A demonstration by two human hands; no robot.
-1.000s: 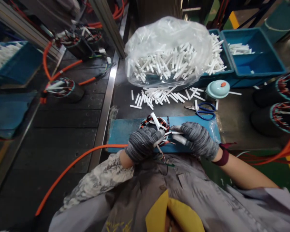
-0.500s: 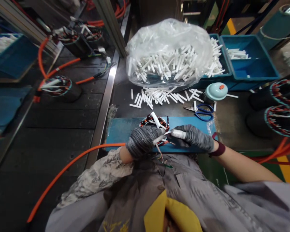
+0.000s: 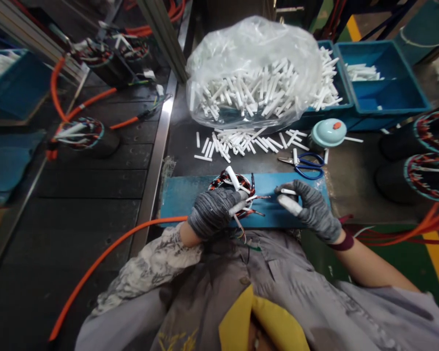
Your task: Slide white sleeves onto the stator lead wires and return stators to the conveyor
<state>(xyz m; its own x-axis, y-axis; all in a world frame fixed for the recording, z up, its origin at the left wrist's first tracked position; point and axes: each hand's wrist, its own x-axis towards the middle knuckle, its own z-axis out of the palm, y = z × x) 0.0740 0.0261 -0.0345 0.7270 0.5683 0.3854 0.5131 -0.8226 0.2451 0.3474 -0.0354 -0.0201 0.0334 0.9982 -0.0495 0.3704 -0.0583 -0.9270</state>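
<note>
A motor stator (image 3: 219, 181) with a ring of black and orange laced windings lies on a blue board (image 3: 179, 187). My left hand (image 3: 212, 209), in a grey knit glove, is closed on the wires at its near side. A bare twisted wire end (image 3: 262, 197) sticks out rightward from those fingers. One wide white sleeve (image 3: 232, 177) slants up from the windings. My right hand (image 3: 314, 207), gloved too, is apart from the stator to the right. Between its thumb and fingers it pinches a small white tube (image 3: 288, 191).
Loose white tubes (image 3: 237, 141) lie beyond the board, before a clear plastic bag (image 3: 256, 53) of more. Blue-handled scissors (image 3: 309, 165) and a light-blue lidded pot (image 3: 328, 132) are at right. Blue bins (image 3: 406, 83) stand behind. More stators (image 3: 395, 178) flank the bench; an orange cable (image 3: 106, 251) runs left.
My right hand has drawn away to the right from the wires, and a small white tube now shows in its fingers. My left hand keeps its hold. The wire ends are now exposed.
</note>
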